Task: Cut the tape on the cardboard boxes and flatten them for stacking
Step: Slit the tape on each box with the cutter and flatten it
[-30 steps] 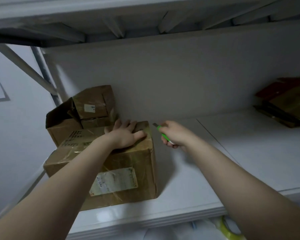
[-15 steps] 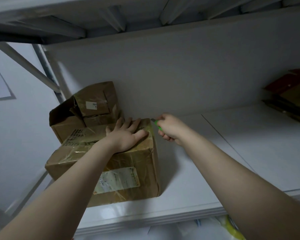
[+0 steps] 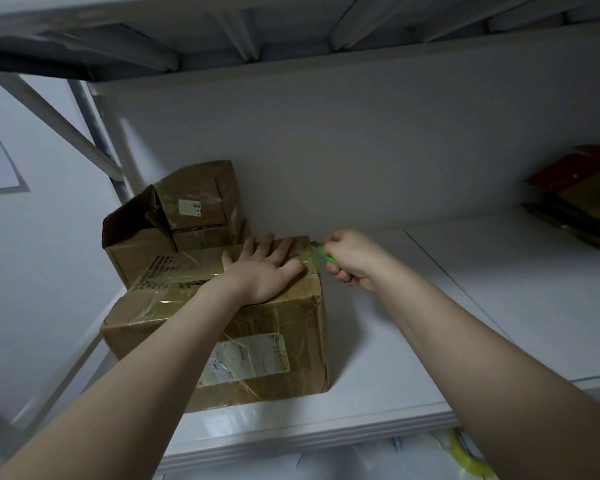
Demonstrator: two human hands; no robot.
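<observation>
On a white shelf (image 3: 378,382), my left hand (image 3: 260,268) presses flat on the taped box (image 3: 222,327). My right hand (image 3: 349,256) grips a green knife (image 3: 324,253) at its far corner. Cutting looks barely begun; flattening remains.

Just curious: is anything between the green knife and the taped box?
Nothing visible. The knife in the right hand has its tip at the box's top right edge; the left hand presses flat nearby.

Left hand (image 3: 262,271) flat on taped brown cardboard box (image 3: 222,327), white shelf (image 3: 395,375). Right hand (image 3: 352,259) grips green utility knife (image 3: 324,253), blade at box's far right top corner.
</observation>
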